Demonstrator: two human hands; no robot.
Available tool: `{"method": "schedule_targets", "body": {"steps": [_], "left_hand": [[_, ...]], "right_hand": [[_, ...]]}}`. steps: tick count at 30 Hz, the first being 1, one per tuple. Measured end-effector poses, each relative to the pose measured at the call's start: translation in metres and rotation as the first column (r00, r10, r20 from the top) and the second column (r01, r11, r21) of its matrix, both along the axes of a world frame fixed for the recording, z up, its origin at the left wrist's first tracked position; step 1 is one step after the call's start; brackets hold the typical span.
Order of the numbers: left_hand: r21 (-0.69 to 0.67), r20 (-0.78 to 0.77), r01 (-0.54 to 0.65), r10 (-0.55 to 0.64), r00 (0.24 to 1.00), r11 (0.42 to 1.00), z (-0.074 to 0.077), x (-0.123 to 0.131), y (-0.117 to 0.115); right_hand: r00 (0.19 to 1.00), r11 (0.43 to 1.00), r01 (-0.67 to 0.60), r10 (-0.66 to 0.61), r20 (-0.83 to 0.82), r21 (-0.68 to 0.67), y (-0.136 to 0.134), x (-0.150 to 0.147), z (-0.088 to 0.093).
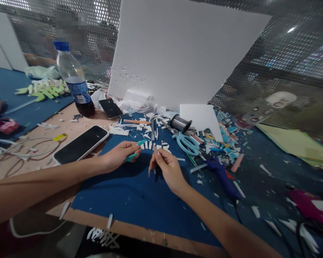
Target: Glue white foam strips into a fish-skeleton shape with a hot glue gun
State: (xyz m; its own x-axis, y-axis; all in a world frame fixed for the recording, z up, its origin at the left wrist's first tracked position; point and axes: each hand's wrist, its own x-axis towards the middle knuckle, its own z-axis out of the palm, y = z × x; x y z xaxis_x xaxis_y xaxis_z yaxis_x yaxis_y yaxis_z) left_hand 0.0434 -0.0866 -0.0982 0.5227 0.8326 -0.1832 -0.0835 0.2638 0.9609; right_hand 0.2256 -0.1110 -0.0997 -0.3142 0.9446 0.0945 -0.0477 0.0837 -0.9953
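Observation:
My left hand [123, 154] is closed over the blue mat [140, 211], thumb and fingers drawn together. Teal shows at its thumb tip and under its fingers; whether this is a held thing or long nails, I cannot make out. Just to the right, my right hand [168, 166] is pinched, its fingertips pointing at the left hand with a small gap between them. Anything inside that pinch is too small to name. Beyond the fingertips lie small white cut pieces [150, 145]. Scissors with light-blue handles [187, 144] rest near my right hand.
A phone [82, 145] and a drink bottle [76, 87] stand or lie left. A black spool [181, 123], a dark-blue glue gun [223, 177] and coloured scraps [228, 138] spread rightward. A white board [183, 53] leans behind; a magenta glue gun [309, 208] lies far right.

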Motion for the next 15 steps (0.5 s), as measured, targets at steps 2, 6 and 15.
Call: {"method": "schedule_targets", "body": {"steps": [2, 6, 15], "left_hand": [[-0.008, 0.002, -0.003, 0.003, 1.000, 1.000, -0.0001, -0.0001, 0.0001], [-0.014, 0.013, 0.001, -0.001, 1.000, 1.000, -0.0005, 0.0000, 0.0006], [-0.025, 0.013, -0.002, 0.003, 1.000, 1.000, 0.0002, 0.0002, 0.0003]], "right_hand": [[1.000, 1.000, 0.000, 0.000, -0.007, 0.000, 0.0005, 0.0003, -0.0005], [1.000, 1.000, 0.004, -0.004, -0.003, 0.012, 0.0012, 0.0007, -0.0020], [1.000, 1.000, 0.000, 0.000, -0.013, 0.016, 0.0018, -0.0003, -0.0034]]}}
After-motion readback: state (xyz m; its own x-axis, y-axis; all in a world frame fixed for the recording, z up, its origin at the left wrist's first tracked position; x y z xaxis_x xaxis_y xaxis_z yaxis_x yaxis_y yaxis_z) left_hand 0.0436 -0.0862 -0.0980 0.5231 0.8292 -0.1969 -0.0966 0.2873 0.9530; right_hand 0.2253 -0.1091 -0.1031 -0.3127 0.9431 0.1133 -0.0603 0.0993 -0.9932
